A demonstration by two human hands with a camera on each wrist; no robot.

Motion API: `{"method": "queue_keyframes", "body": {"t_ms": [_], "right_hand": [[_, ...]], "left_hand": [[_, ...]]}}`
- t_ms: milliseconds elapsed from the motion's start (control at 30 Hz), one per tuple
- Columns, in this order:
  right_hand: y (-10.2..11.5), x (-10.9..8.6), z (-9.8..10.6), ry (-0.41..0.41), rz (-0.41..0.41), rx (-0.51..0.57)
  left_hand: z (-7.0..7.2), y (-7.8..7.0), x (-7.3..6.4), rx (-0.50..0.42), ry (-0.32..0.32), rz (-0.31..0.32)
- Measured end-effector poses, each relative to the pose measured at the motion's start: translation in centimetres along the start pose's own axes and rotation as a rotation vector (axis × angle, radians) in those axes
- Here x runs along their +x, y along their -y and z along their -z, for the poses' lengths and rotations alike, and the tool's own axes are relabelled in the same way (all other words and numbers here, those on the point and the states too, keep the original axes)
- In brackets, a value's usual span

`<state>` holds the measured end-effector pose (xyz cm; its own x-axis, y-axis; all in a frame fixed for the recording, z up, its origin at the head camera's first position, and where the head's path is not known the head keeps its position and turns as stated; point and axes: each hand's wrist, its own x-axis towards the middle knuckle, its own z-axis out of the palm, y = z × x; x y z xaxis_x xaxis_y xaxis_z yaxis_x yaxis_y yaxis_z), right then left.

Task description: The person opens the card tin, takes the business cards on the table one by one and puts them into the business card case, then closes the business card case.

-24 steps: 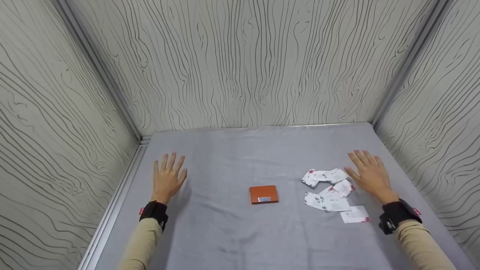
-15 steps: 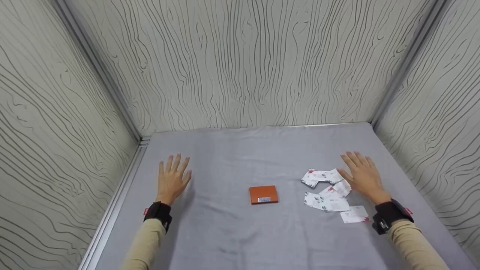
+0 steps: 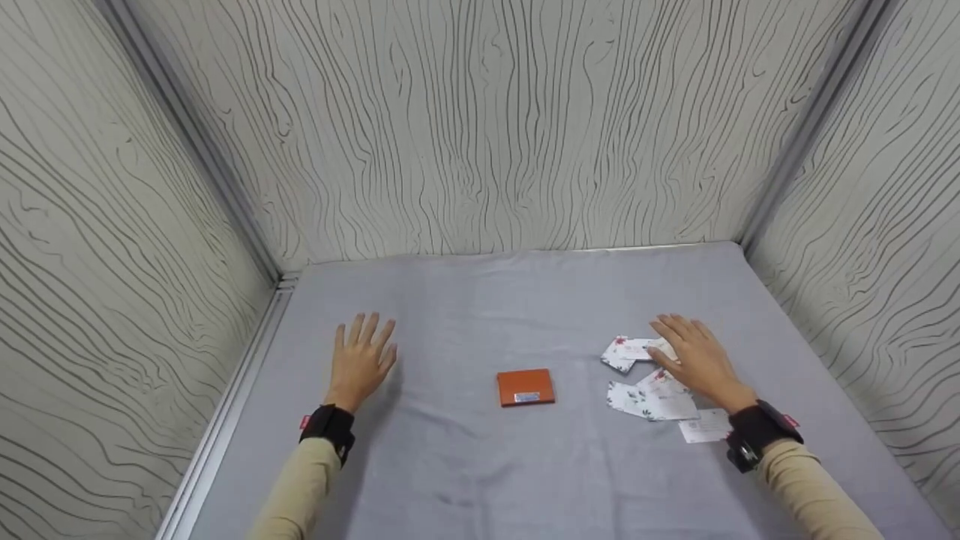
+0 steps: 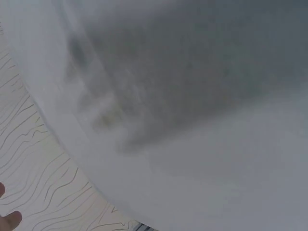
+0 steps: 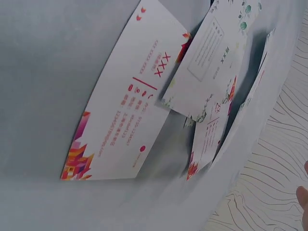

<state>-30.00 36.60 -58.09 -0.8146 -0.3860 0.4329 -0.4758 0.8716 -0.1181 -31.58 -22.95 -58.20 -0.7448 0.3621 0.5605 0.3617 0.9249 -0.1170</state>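
My left hand [image 3: 361, 367] hovers over the left side of the grey cloth, fingers spread and holding nothing. Its shadow falls beside it, and its fingertips [image 4: 10, 220] show at the corner of the left wrist view. On the right, my right hand [image 3: 697, 364] is held palm down above a loose spread of business cards [image 3: 660, 405], hiding part of them. The cards are white with floral and red prints; in the right wrist view, one card [image 5: 120, 101] with red lettering lies nearest. Between the hands sits an orange card holder [image 3: 525, 386] with a silver plate.
Grey cloth [image 3: 465, 315] covers the table. Panels with a wood-grain line pattern [image 3: 480, 135] enclose it at the back and both sides. A metal rail [image 3: 225, 420] runs along the left edge.
Both hands have moved inward: the left hand to the right, the right hand to the left until it overlaps the business cards. The cards and the orange card holder stay in place.
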Motion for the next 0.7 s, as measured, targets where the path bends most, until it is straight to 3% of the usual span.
{"method": "queue_keyframes", "body": {"t_ms": [400, 700], "right_hand": [[2.2, 0.3, -1.1, -0.032, 0.071, 0.098], [3.8, 0.6, -2.7, -0.053, 0.157, 0.110]], "left_hand": [[-0.8, -1.9, 0.5, -0.020, 0.049, -0.007], [-1.8, -3.8, 1.2, -0.031, -0.005, -0.036]]}}
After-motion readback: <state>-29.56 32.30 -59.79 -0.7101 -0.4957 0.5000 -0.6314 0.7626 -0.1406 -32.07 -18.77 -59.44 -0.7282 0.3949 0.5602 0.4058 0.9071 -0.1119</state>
